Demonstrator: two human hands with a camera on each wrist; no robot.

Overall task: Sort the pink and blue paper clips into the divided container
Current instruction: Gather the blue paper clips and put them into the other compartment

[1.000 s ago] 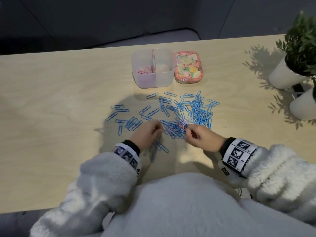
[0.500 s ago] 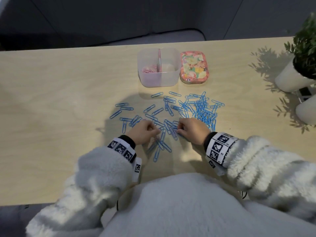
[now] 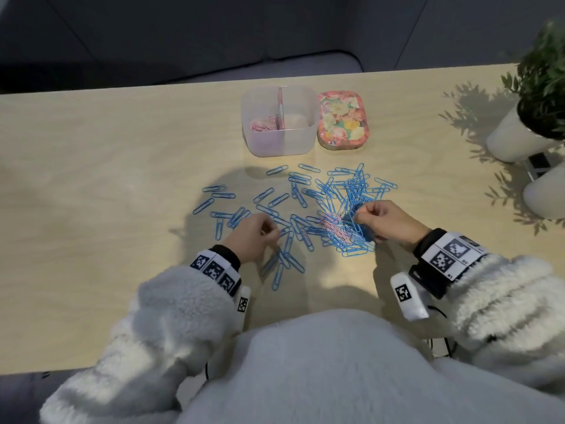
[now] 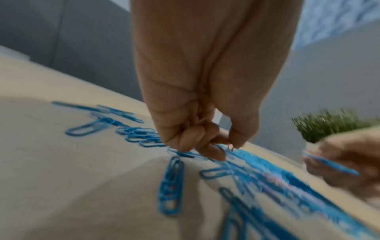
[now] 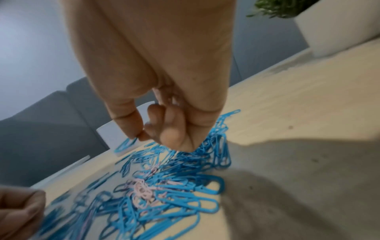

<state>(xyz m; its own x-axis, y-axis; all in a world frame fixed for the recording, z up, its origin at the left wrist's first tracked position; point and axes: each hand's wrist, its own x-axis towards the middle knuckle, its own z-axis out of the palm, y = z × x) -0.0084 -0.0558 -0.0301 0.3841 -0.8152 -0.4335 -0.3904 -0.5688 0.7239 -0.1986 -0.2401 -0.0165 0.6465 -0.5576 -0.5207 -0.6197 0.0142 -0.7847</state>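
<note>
Many blue paper clips (image 3: 345, 191) lie scattered mid-table, with a small cluster of pink clips (image 3: 331, 222) among them; the cluster shows again as pink clips (image 5: 141, 189) in the right wrist view. My right hand (image 3: 362, 214) hovers just right of that cluster, and its thumb and forefinger (image 5: 139, 136) pinch a blue clip (image 5: 125, 143). My left hand (image 3: 273, 235) sits curled over the clips on the left. Its fingertips (image 4: 213, 151) pinch a small pale clip (image 4: 230, 147) whose colour is unclear. The clear divided container (image 3: 279, 148) stands behind, with pink clips (image 3: 263, 125) in its left compartment.
A floral tin (image 3: 342, 120) lies right of the container. Two white plant pots (image 3: 513, 139) stand at the right table edge. The table's far edge runs close behind the container. Bare wood stretches to the left (image 3: 91, 194).
My right hand has moved right and lifted off the pile with a blue clip, uncovering the pink cluster. My left hand has stayed almost where it was.
</note>
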